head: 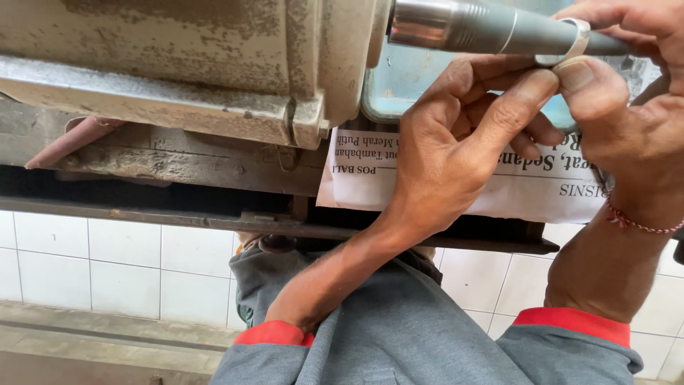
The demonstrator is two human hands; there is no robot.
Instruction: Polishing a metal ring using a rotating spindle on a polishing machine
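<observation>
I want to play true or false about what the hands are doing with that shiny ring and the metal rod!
1. Both hands pinch a silver ring around a grey metal rod. True: the left hand and right hand meet at it.
2. A newspaper lies under the hands. True.
3. The right wrist is bare. False: it wears a thin red string bracelet.
4. The sleeves have blue cuffs. False: they are grey with red cuffs.
5. The floor below is wooden. False: it is white tile.
</observation>
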